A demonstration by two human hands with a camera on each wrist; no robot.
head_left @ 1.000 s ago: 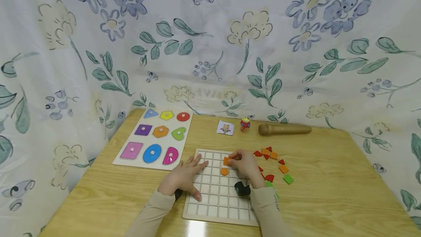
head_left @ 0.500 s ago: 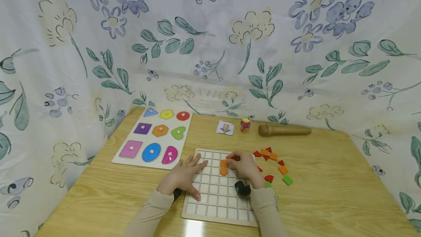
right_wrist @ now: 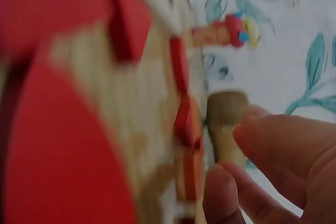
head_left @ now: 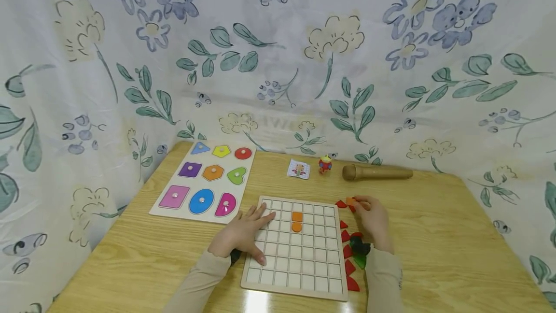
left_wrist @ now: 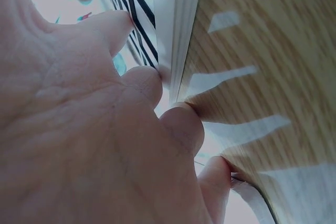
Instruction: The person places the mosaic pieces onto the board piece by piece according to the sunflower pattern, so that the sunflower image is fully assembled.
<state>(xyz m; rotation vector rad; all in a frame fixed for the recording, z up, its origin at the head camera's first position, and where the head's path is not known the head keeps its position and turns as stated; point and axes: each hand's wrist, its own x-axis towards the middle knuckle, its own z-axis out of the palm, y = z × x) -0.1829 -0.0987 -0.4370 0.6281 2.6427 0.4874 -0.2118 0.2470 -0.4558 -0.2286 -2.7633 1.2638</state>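
Note:
My left hand [head_left: 241,233] lies spread on the left side of a wooden grid board [head_left: 295,267], its fingertips along the rim in the left wrist view. On the board, an orange square [head_left: 297,216] sits directly above an orange rounded piece [head_left: 297,227]. Right of the board, my right hand [head_left: 373,219] has its fingertips at another orange square [head_left: 350,201] beside a red triangle [head_left: 340,204]. In the right wrist view, thumb and fingers are apart, with the red and orange pieces [right_wrist: 185,121] just beyond them. The hand hides other loose pieces.
Several red pieces [head_left: 353,284] and a green piece [head_left: 359,261] line the board's right edge. Behind stand a small figurine [head_left: 325,164], a patterned card [head_left: 298,169] and a wooden microphone-shaped object [head_left: 378,172]. A knobbed shape puzzle [head_left: 182,214] lies at left.
My right hand let go of the orange square, which now lies in a cell above the rounded piece, and moved right to the loose pieces. My left hand stayed put.

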